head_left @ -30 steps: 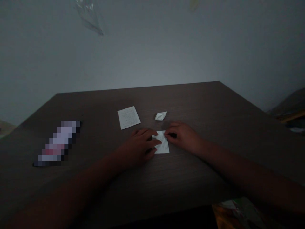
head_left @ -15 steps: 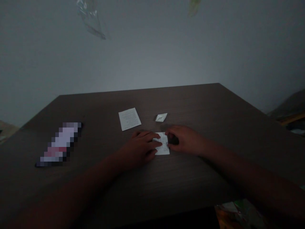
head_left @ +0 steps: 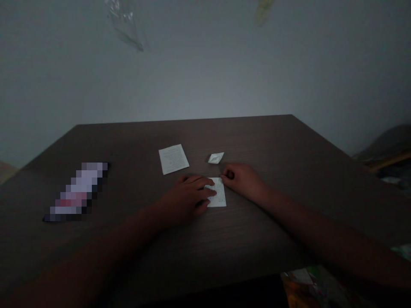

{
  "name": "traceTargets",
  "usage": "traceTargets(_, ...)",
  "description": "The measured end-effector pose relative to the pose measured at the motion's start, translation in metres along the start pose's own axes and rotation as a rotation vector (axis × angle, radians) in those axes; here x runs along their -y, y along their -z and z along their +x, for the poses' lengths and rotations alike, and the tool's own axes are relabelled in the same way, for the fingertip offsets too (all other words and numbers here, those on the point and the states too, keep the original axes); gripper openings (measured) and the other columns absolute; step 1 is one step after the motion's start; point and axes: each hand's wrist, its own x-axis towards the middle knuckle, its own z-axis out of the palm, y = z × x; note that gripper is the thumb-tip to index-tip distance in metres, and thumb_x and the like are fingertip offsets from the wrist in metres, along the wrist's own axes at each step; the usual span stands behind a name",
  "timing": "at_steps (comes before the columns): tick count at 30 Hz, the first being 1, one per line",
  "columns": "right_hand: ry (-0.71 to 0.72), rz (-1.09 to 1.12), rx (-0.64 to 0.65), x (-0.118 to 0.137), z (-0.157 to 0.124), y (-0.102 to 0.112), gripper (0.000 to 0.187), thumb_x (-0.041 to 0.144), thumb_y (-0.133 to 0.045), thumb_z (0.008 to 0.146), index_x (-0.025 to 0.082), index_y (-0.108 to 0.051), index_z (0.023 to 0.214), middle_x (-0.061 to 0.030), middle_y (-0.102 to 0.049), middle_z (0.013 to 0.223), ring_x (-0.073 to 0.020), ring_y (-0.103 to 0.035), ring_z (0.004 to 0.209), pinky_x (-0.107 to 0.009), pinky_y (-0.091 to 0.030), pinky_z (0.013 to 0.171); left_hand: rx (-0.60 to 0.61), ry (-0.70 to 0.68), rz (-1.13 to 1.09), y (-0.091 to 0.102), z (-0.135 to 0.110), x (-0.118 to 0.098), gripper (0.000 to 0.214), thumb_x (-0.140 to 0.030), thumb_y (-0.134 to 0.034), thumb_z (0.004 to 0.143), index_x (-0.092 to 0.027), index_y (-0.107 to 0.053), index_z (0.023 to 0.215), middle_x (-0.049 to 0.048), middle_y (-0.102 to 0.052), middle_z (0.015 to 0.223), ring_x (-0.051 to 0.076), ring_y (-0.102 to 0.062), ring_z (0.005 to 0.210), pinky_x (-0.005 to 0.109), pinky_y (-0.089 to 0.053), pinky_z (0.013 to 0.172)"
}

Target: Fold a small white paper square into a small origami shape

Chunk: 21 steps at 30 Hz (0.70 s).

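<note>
A small printed sheet of paper [head_left: 221, 197] lies flat on the table in front of me, partly covered at its left side. My left hand [head_left: 191, 196] rests on it with fingers spread, holding nothing. At the paper's upper right corner is my right hand [head_left: 240, 177], its fingers curled and thumb drawn in close to them. Their tips meet at that corner; the exact grip is too dark to make out. Just beyond the hands sits a small folded paper boat [head_left: 216, 158]. Farther left lies a second printed piece of paper [head_left: 174, 159], square and flat.
A phone [head_left: 77, 191] with a blurred-out screen lies at the left on the dark wooden table [head_left: 257, 137]. Behind the table rises a pale wall [head_left: 205, 77], with a clear plastic bag [head_left: 125, 23] on it. Dim clutter [head_left: 394, 167] stands beyond the right edge.
My right hand has moved up along the paper's right edge to its upper corner, and its thumb has come in to the curled fingers. My left hand has stayed on the paper.
</note>
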Motion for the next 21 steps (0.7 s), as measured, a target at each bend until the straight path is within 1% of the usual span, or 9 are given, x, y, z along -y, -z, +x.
traceTargets(3, -0.015, -0.016, 0.017, 0.001, 0.001, 0.002, 0.011, 0.021, -0.081, 0.105, 0.023, -0.079, 0.094, -0.004, -0.079, 0.091, -0.0212, -0.068, 0.081, -0.033, -0.042, 0.075, -0.016, 0.002, -0.004, 0.001, 0.0, -0.001, 0.038, -0.015, -0.071, 0.113, -0.028, -0.083, 0.147, 0.0097, -0.079, 0.162, 0.037, -0.071, 0.154, 0.059, -0.051, 0.131)
traceTargets(7, 0.049, -0.027, 0.102, 0.002, -0.001, 0.013, 0.01, 0.021, -0.085, 0.103, 0.022, -0.08, 0.094, -0.0036, -0.079, 0.093, -0.0202, -0.069, 0.084, -0.032, -0.044, 0.078, -0.038, 0.003, -0.003, -0.002, 0.0, 0.0, 0.038, -0.012, -0.073, 0.111, -0.027, -0.083, 0.145, 0.0098, -0.08, 0.16, 0.037, -0.07, 0.154, 0.059, -0.052, 0.13)
traceTargets(9, 0.072, -0.052, 0.174, 0.004, -0.005, 0.02, 0.017, 0.021, -0.088, 0.1, 0.022, -0.077, 0.087, -0.0024, -0.077, 0.089, -0.0191, -0.065, 0.08, -0.032, -0.042, 0.076, -0.044, 0.004, -0.007, -0.003, 0.0, 0.0, 0.038, -0.011, -0.072, 0.111, -0.026, -0.083, 0.144, 0.0095, -0.08, 0.16, 0.036, -0.07, 0.154, 0.058, -0.052, 0.129)
traceTargets(12, 0.08, -0.107, 0.285, 0.01, -0.014, 0.029, 0.036, 0.026, -0.092, 0.097, 0.023, -0.067, 0.072, -0.0008, -0.071, 0.08, -0.0183, -0.059, 0.074, -0.034, -0.036, 0.071, -0.046, 0.01, -0.024, -0.003, 0.001, 0.0, 0.037, -0.011, -0.073, 0.11, -0.026, -0.084, 0.142, 0.0096, -0.08, 0.158, 0.037, -0.071, 0.153, 0.059, -0.054, 0.128)
traceTargets(14, 0.114, -0.13, 0.306, 0.015, -0.02, 0.033, 0.041, 0.028, -0.094, 0.095, 0.023, -0.063, 0.068, -0.0005, -0.07, 0.078, -0.0185, -0.058, 0.074, -0.035, -0.036, 0.074, -0.041, 0.016, -0.031, -0.002, 0.001, 0.0, 0.038, -0.011, -0.072, 0.11, -0.026, -0.085, 0.143, 0.0095, -0.08, 0.159, 0.037, -0.071, 0.153, 0.059, -0.053, 0.129)
traceTargets(17, 0.153, -0.126, 0.311, 0.018, -0.025, 0.035, 0.042, 0.027, -0.095, 0.092, 0.023, -0.062, 0.066, 0.0002, -0.07, 0.076, -0.0182, -0.059, 0.074, -0.036, -0.038, 0.077, -0.026, 0.014, -0.037, -0.001, 0.001, 0.0, 0.04, -0.011, -0.072, 0.11, -0.027, -0.085, 0.144, 0.0099, -0.08, 0.159, 0.037, -0.072, 0.152, 0.062, -0.052, 0.13)
traceTargets(19, 0.122, -0.108, 0.314, 0.018, -0.025, 0.032, 0.042, 0.025, -0.094, 0.092, 0.023, -0.062, 0.066, 0.0009, -0.069, 0.075, -0.0171, -0.057, 0.071, -0.035, -0.038, 0.075, -0.016, 0.012, -0.041, -0.001, 0.0, 0.0, 0.041, -0.011, -0.073, 0.109, -0.027, -0.084, 0.145, 0.0103, -0.079, 0.16, 0.037, -0.072, 0.153, 0.063, -0.052, 0.131)
traceTargets(21, 0.039, -0.102, 0.286, 0.017, -0.022, 0.028, 0.039, 0.025, -0.092, 0.095, 0.023, -0.064, 0.067, 0.0011, -0.068, 0.074, -0.0163, -0.055, 0.068, -0.035, -0.035, 0.071, -0.014, 0.009, -0.04, -0.001, 0.0, 0.0, 0.04, -0.012, -0.073, 0.109, -0.026, -0.084, 0.146, 0.0108, -0.079, 0.162, 0.038, -0.071, 0.154, 0.064, -0.052, 0.131)
